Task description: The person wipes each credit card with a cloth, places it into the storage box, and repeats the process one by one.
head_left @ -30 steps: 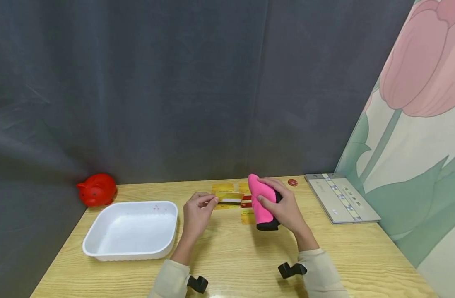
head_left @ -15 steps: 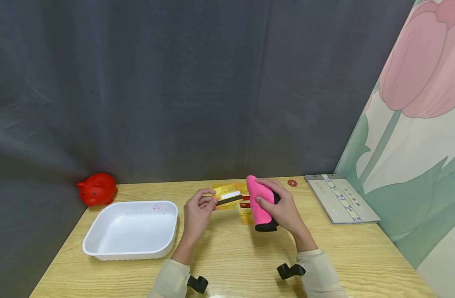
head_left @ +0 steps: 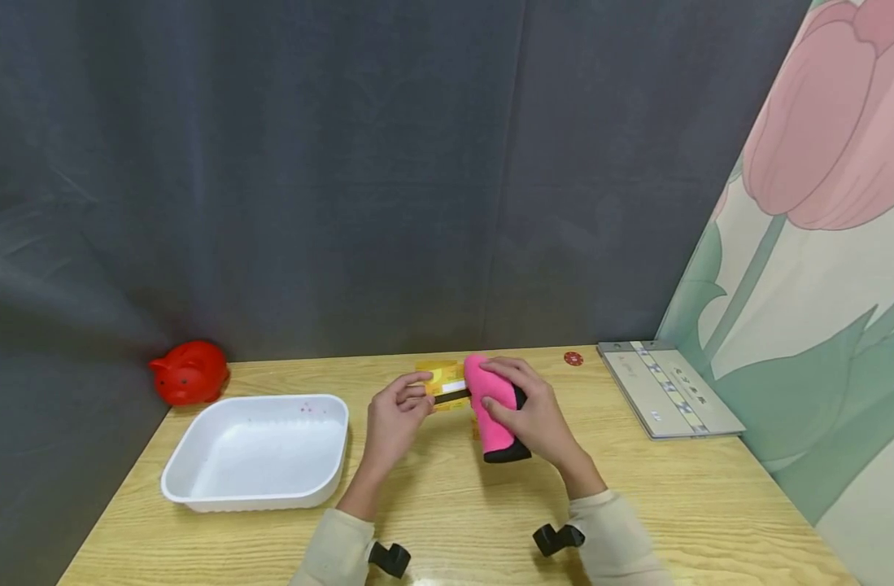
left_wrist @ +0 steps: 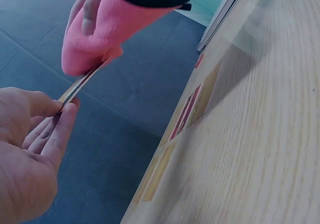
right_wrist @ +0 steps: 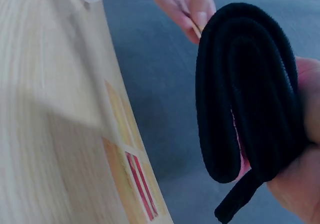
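Two hands stand apart above the wooden table [head_left: 454,505]: the left hand [head_left: 392,425] pinches a yellow magnetic-stripe card [head_left: 450,397] between thumb and fingers, and the right hand [head_left: 536,417] grips a rolled pink-and-black cloth [head_left: 492,407]. The raised card's far end meets the cloth's pink side. More yellow cards [left_wrist: 159,171] lie flat below. Leftward sit a white plastic tray [head_left: 259,456] and a red piggy bank [head_left: 190,373]; rightward, a red chip [head_left: 573,358] and a grey-covered album [head_left: 666,395].
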Tool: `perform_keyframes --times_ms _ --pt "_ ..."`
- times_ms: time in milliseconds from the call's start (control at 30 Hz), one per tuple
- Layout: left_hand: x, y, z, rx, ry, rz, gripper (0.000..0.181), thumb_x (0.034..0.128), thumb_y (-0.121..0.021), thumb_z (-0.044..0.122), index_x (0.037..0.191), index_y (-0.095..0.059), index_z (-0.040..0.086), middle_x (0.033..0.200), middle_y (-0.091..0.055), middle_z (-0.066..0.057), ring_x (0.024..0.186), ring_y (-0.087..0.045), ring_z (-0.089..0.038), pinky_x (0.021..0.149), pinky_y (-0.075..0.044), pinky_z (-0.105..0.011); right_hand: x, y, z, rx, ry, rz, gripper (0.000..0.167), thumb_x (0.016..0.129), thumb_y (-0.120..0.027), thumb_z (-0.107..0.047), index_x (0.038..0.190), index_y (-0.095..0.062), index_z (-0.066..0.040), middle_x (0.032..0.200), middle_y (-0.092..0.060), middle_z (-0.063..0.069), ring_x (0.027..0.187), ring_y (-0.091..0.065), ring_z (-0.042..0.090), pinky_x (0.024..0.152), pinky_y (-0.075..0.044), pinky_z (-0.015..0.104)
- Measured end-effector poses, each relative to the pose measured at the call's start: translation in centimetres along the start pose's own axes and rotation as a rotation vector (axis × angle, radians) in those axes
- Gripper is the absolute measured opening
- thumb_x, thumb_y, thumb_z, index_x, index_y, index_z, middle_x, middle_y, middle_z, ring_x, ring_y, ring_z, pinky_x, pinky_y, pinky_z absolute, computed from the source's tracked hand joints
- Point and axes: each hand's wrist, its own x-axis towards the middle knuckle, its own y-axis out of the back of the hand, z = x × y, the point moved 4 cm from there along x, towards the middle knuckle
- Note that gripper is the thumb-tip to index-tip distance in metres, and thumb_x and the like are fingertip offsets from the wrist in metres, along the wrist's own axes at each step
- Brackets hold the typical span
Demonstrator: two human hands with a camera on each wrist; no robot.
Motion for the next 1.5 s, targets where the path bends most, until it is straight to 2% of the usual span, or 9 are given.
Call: perform_keyframes --times_ms 100,233,400,567,800,1000,1200,1400,1500 --pt "-0.1 -0.2 0.1 -0.004 -0.010 -0.002 0.033 0.0899 -0.067 -0.009 0.120 -0.073 0.004 0.101 -0.076 -0.025 0.096 -0.074 -0.048 0.079 -0.065 -0.032 0.0 -0.7 -0.2 -0.035 0.024 0.005 0.049 0.087 -0.082 -0.009 0.133 -0.070 -0.022 0.137 -0.065 0.002 0.127 -0.062 0.024 0.098 -0.056 0.039" --pt "-0.1 -0.5 -0.1 0.003 -0.029 0.006 0.033 0.0896 -0.068 -0.008 0.120 -0.073 0.004 0.100 -0.076 -0.024 0.095 -0.074 -0.047 0.078 -0.065 -0.030 -0.1 -1.3 -0.5 -0.031 0.051 0.007 0.049 0.085 -0.083 -0.007 0.131 -0.071 -0.019 0.136 -0.065 0.004 0.126 -0.063 0.025 0.099 -0.057 0.043" --pt "-0.1 -0.7 -0.1 0.016 -0.040 0.014 0.034 0.0897 -0.069 -0.007 0.121 -0.073 0.004 0.101 -0.076 -0.023 0.092 -0.077 -0.038 0.078 -0.065 -0.031 -0.3 -2.3 -0.8 -0.014 0.047 -0.041 0.049 0.086 -0.082 -0.008 0.133 -0.070 -0.019 0.137 -0.064 0.004 0.129 -0.061 0.026 0.103 -0.055 0.047" --pt "-0.2 -0.6 0.0 0.045 -0.036 0.024 0.035 0.0906 -0.069 -0.005 0.124 -0.073 0.006 0.103 -0.076 -0.022 0.090 -0.078 -0.026 0.077 -0.064 -0.026 -0.4 -3.1 -1.2 -0.011 0.032 -0.081 0.050 0.088 -0.081 -0.010 0.135 -0.069 -0.021 0.140 -0.063 0.003 0.133 -0.058 0.027 0.106 -0.054 0.052" --pt "0.0 -0.6 -0.1 0.058 -0.067 0.019 0.034 0.0912 -0.070 -0.005 0.124 -0.073 0.004 0.103 -0.076 -0.024 0.091 -0.078 -0.025 0.077 -0.063 -0.022 -0.5 -3.4 -1.7 -0.002 0.047 -0.098 0.051 0.088 -0.080 -0.010 0.136 -0.068 -0.022 0.142 -0.062 0.004 0.135 -0.057 0.028 0.106 -0.053 0.055" --pt "0.0 -0.6 -0.1 0.048 -0.078 0.001 0.034 0.0908 -0.070 -0.006 0.124 -0.073 0.002 0.102 -0.076 -0.025 0.089 -0.078 -0.027 0.076 -0.063 -0.024 -0.4 -3.4 -1.5 -0.024 0.037 -0.081 0.050 0.088 -0.081 -0.010 0.135 -0.069 -0.020 0.141 -0.063 0.004 0.133 -0.059 0.028 0.105 -0.054 0.053" --pt "-0.1 -0.6 0.4 0.052 -0.073 -0.026 0.035 0.0912 -0.069 -0.006 0.125 -0.073 0.005 0.102 -0.077 -0.022 0.086 -0.077 -0.026 0.075 -0.064 -0.025 -0.2 -2.6 -0.9 -0.037 0.004 -0.020 0.049 0.086 -0.082 -0.010 0.133 -0.070 -0.018 0.138 -0.064 0.004 0.128 -0.062 0.026 0.101 -0.057 0.048" --pt "-0.1 -0.5 0.8 0.033 -0.079 -0.047 0.036 0.0916 -0.068 -0.008 0.125 -0.073 0.005 0.102 -0.076 -0.022 0.089 -0.075 -0.040 0.077 -0.064 -0.030 0.0 -1.5 -0.1 -0.025 -0.015 0.024 0.048 0.087 -0.082 -0.009 0.132 -0.071 -0.020 0.137 -0.065 0.004 0.127 -0.062 0.027 0.098 -0.057 0.043" --pt "0.0 -0.2 0.9 0.028 -0.081 -0.038 0.035 0.0918 -0.069 -0.008 0.124 -0.073 0.005 0.102 -0.075 -0.023 0.088 -0.076 -0.035 0.077 -0.064 -0.030 0.1 -0.9 0.6 -0.031 -0.042 0.042 0.047 0.087 -0.082 -0.010 0.132 -0.071 -0.020 0.137 -0.065 0.004 0.127 -0.062 0.026 0.097 -0.057 0.039"
